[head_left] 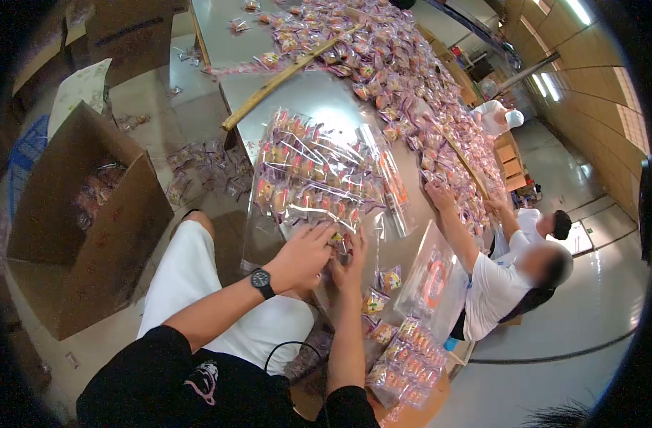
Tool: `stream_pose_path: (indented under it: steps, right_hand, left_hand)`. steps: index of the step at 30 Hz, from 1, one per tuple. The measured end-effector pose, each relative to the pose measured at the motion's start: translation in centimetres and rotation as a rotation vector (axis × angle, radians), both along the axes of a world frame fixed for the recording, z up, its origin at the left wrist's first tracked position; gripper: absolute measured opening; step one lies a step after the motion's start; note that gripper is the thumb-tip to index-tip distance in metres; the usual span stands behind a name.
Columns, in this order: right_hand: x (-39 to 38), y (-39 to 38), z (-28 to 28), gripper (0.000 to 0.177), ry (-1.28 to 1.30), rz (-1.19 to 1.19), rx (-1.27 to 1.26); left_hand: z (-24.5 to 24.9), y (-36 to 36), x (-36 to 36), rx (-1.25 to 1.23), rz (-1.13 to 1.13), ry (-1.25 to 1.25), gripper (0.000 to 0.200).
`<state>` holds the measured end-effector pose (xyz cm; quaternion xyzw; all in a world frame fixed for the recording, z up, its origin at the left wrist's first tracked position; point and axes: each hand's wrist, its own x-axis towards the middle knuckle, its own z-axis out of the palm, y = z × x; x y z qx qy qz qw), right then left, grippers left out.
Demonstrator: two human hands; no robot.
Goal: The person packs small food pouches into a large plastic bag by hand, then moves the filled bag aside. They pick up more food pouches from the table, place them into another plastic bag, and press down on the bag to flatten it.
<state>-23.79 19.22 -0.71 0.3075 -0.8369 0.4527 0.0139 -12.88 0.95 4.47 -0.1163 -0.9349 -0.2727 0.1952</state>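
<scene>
Grips clenched on clear bag (pixel 260 239) edge, left hand (pixel 304 253), right hand (pixel 351 262), snack packets (pixel 306 171) inside

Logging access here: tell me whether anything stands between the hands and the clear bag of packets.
Nothing visible does. The left hand and right hand both touch the near end of the clear bag on the table. Loose packets lie beside the right forearm, not between.

Both hands (pixel 329 257) press a clear snack-filled bag (pixel 311 178) on the table (pixel 319 93).
</scene>
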Motion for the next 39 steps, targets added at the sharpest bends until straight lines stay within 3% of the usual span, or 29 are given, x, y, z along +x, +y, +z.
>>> stream_pose_path:
  steps: [5, 8, 11, 13, 15, 19, 25, 28, 31, 37, 39]
  right_hand:
    - [0.0, 0.5, -1.4, 0.058, 0.162, -0.046, 0.039]
    - [0.1, 0.3, -1.0, 0.058, 0.233, -0.056, 0.065]
    - [0.4, 0.6, -0.7, 0.055, 0.203, -0.064, 0.073]
    - [0.4, 0.6, -0.7, 0.054, 0.168, -0.102, 0.09]
    - [0.6, 0.5, -0.8, 0.054, 0.175, -0.129, 0.01]
    - [0.3, 0.6, -1.3, 0.057, 0.242, -0.179, 0.0]
    - [-2.0, -1.6, 0.3, 0.064, 0.179, -0.228, 0.143]
    - [-3.8, -2.7, -0.9, 0.065, 0.4, -0.265, 0.107]
    - [-3.7, -2.9, -0.3, 0.067, 0.248, -0.297, 0.127]
    - [-2.0, -1.5, 2.0, 0.064, 0.338, -0.109, 0.083]
    - [-2.5, -0.8, 1.5, 0.059, 0.249, -0.105, 0.091]
  left_hand:
    - [-0.5, 0.2, -1.4, -0.357, 0.049, 0.177, 0.037]
    - [-1.1, 0.2, -3.6, -0.294, -0.049, -0.148, 0.041]
    - [1.3, -0.6, -4.5, -0.304, -0.121, -0.315, 0.045]
    - [0.4, -1.2, -4.8, -0.23, -0.084, -0.12, 0.046]
    - [1.0, -2.0, -5.2, -0.263, -0.103, -0.237, 0.049]
    - [-1.5, -1.7, -5.4, -0.292, 0.007, 0.071, 0.058]
    - [0.0, -2.0, -4.5, -0.395, -0.025, -0.138, 0.058]
    - [0.5, -2.2, -3.9, -0.449, -0.028, -0.107, 0.058]
    - [0.8, -2.1, -3.8, -0.399, -0.046, -0.187, 0.06]
    - [0.9, -1.9, -2.9, -0.334, -0.009, -0.124, 0.059]
    - [0.8, -1.5, -2.4, -0.35, -0.006, -0.103, 0.058]
